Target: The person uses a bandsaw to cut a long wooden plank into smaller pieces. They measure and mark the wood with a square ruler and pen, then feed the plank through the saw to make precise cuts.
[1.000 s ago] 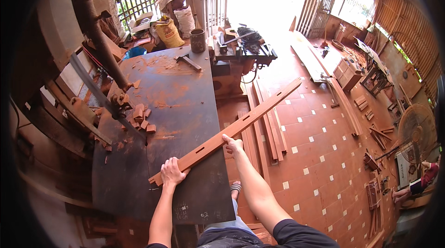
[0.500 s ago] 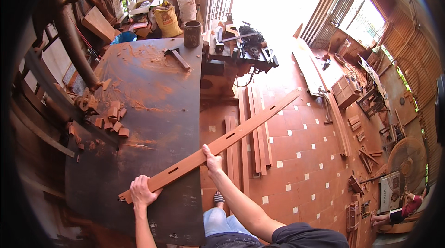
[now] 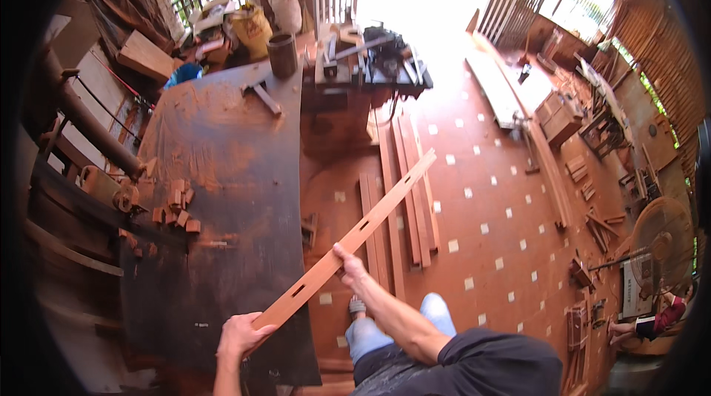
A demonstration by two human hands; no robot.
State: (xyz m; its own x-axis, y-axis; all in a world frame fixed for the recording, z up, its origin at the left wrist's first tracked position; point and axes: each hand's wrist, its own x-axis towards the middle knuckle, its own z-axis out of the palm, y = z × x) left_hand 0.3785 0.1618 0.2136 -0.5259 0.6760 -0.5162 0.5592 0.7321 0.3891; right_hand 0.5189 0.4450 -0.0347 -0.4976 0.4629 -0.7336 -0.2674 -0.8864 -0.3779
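Note:
A long reddish-brown wooden board [image 3: 335, 272] with several slots cut through its face slants from near left to far right. My left hand [image 3: 241, 334] is closed round its near end, thumb on top. Around the middle part of the board, my right hand [image 3: 349, 265] grips the right edge with its thumb on the upper face. The board's near half lies over the dark metal worktable [image 3: 222, 285], and its far end reaches out above the tiled floor [image 3: 474, 248]. Whether the board touches the table I cannot tell.
Small wooden blocks [image 3: 178, 207] sit at the table's left, a square [image 3: 264, 98] and a rusty metal cup [image 3: 282, 55] at its far end. Long planks [image 3: 392, 211] lie on the floor. At right are a large fan [image 3: 664, 244] and a seated person [image 3: 655, 318].
The board has swung to a steeper slant, its far end now nearer and further left. Both hands have moved slightly nearer and to the right with it. My view has shifted too.

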